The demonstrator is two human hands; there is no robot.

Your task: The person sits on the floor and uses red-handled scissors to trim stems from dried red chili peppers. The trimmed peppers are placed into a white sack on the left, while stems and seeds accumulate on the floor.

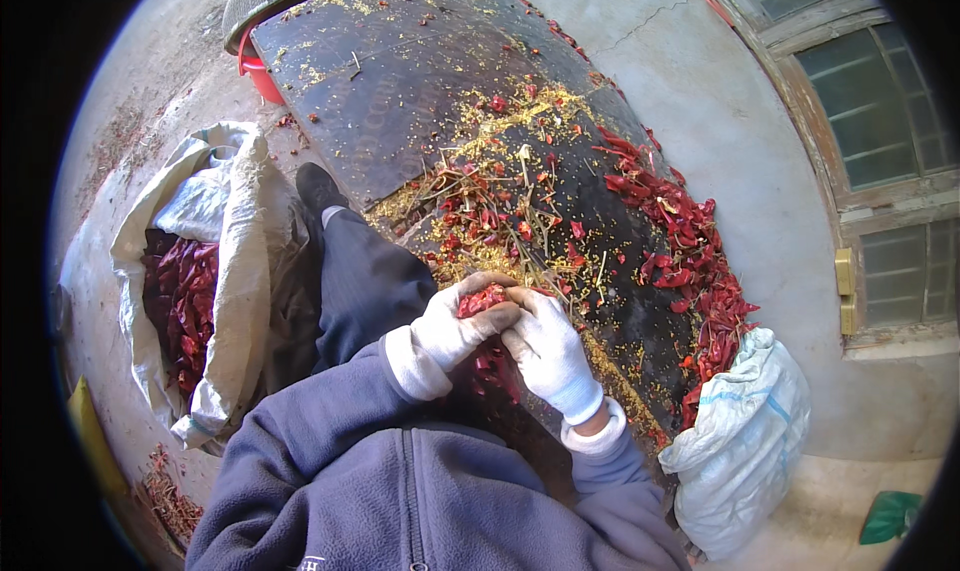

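Observation:
My left hand (pixel 452 331), in a white knit glove with darkened fingertips, is closed around a dried red chili pepper (pixel 481 299). From the other side my right hand (pixel 546 346), gloved the same way, pinches at that chili with thumb and fingers. The two hands meet in front of my jacket at the near edge of a dark board table (pixel 390 105). Below them, partly hidden by the gloves, are more dried red chilies (pixel 495 372). Just beyond the hands lies a heap of stems, chili scraps and yellow seeds (pixel 502 218).
At left stands an open white woven sack (pixel 244 271) holding dried red chilies (pixel 184 301). A row of chilies (pixel 686 248) lines the table's right side, reaching another woven sack (pixel 739 451). A red bucket (pixel 262 79) and a sieve-like basket (pixel 270 0) are at the far left corner.

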